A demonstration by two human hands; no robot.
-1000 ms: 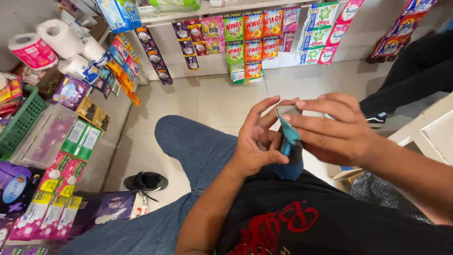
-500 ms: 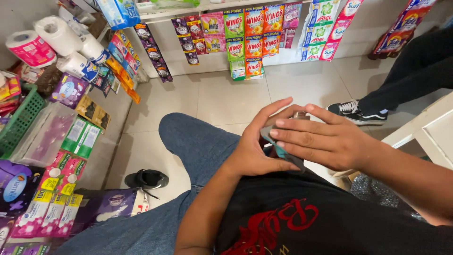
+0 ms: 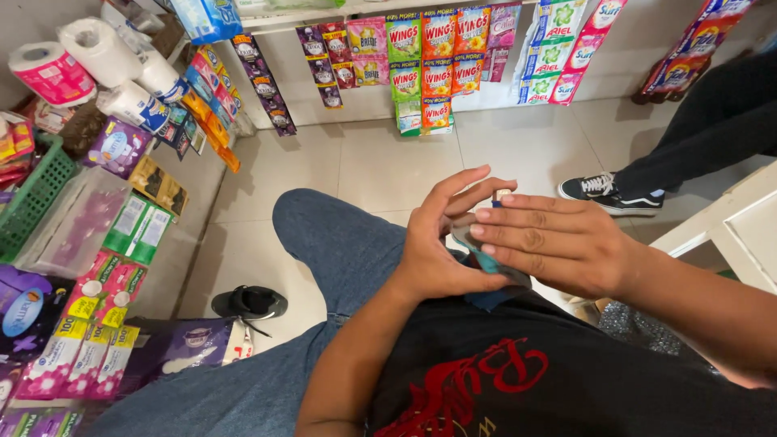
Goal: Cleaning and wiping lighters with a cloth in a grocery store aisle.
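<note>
Both forearms bent in across the lap, meeting above the raised knee (image 3: 340,243) in blue jeans. Left hand (image 3: 441,247) palm up, fingers loosely curled upward, thumb side toward the chest. Right hand (image 3: 550,243) lies flat over it from the right, palm down, fingers straight and close together, pointing left.

Floor (image 3: 364,162) is pale tile. Past the knee, strips of coloured sachets (image 3: 437,65) hang along the far wall. Left of the knee, low shelves with toilet rolls (image 3: 97,57), a green basket (image 3: 32,194), boxes and purple packs (image 3: 57,356). A black shoe (image 3: 247,303) sits on the floor just left of the knee. Right of the knee, another person's black-trousered leg and a black sneaker (image 3: 607,190), plus a white table (image 3: 736,235) edge.

Between the two hands sits a small flat packet (image 3: 486,263), dark grey with teal, above the black shirt (image 3: 526,380). Left hand cradles it from below, half open. Right hand presses on it from above, fingers together, thumb tucked under its lower edge. Most of the packet is hidden, so the kind is unclear.
</note>
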